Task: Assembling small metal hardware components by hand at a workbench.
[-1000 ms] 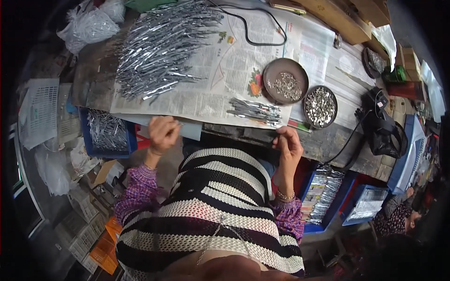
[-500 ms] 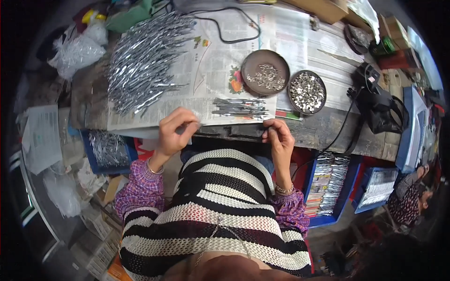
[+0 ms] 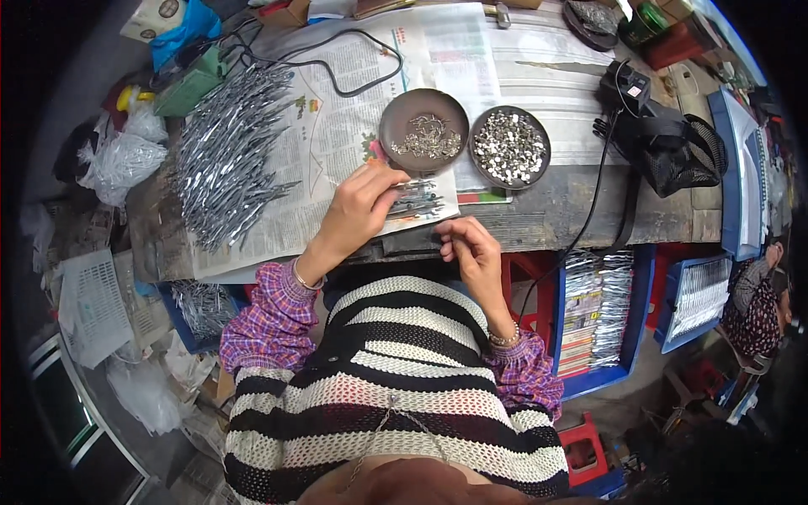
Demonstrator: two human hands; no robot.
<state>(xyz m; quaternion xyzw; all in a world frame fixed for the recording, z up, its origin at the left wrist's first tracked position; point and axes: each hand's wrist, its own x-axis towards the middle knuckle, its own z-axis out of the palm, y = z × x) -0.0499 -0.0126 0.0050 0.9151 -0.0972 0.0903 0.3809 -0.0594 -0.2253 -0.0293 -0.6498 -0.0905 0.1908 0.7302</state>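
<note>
My left hand [image 3: 362, 206] reaches over the table's near edge to a short row of slim silvery metal pieces [image 3: 421, 202] on newspaper. Its thumb and fingertips are pinched together at the row's left end; whether a piece is between them is hidden. Just right of the row, my right hand [image 3: 473, 248] hangs at the table edge, its fingers curled and thumb pressed in. What it holds, if anything, cannot be made out. Behind the row, a brown dish [image 3: 391, 126] bears tiny metal parts. Beside it, a second dish [image 3: 548, 151] is full of small shiny round parts.
A large heap of slim metal pieces [image 3: 231, 151] covers the newspaper's left side. A black cable [image 3: 337, 80] loops behind it. At right lie a black mesh-and-strap item [image 3: 673, 147] and a cord. Blue bins [image 3: 641, 337] of metal pieces stand below the table. A person [image 3: 762, 303] sits far right.
My left hand has moved right and away from me, from the newspaper's near edge to the short row. My right hand stays near the table edge, fingers curled. The whole view has shifted somewhat.
</note>
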